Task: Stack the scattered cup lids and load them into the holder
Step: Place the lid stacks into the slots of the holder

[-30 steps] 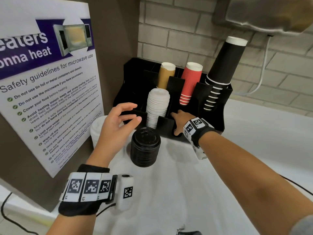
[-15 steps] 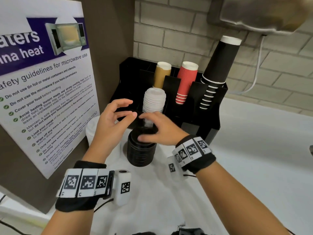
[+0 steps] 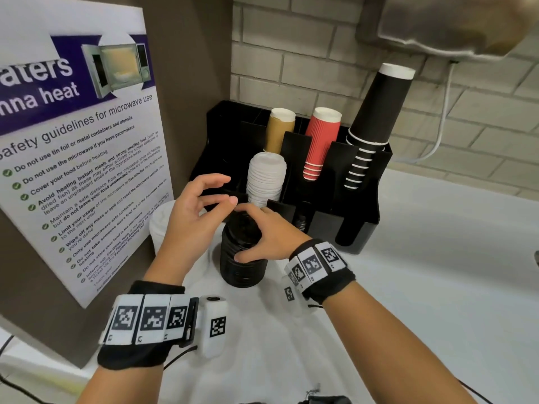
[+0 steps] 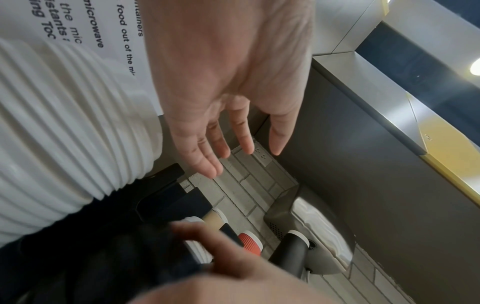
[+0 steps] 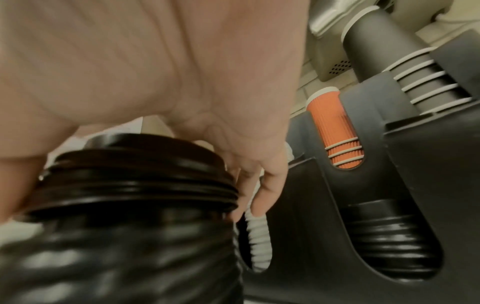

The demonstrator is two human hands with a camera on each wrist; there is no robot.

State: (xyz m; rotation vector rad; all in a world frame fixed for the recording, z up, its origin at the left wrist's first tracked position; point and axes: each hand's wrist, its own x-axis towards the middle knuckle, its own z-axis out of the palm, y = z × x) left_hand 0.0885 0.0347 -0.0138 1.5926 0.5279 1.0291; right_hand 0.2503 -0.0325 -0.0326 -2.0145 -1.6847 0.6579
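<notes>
Black lids (image 3: 243,252), a tall stack on the white counter (image 3: 408,287) just in front of the holder (image 3: 361,205); right hand (image 3: 267,239) curled over its top, thumb on the near side, fingers wrapped round the upper lids on the far side, so it grips the stack. Left hand (image 3: 191,217) hovers beside the stack's top, fingers loosely spread and holding nothing; whether a fingertip touches the right hand, cannot tell. White lids (image 3: 265,177) stand stacked in the holder's front left slot; more black lids (image 5: 389,232) sit in the slot to its right. Second white stack (image 3: 160,223) on the counter behind the left hand. Brown cups (image 3: 280,129), red cups (image 3: 320,141), black cups (image 3: 376,112) upside down in the rear slots. Microwave safety poster (image 3: 81,147) on the left panel.
</notes>
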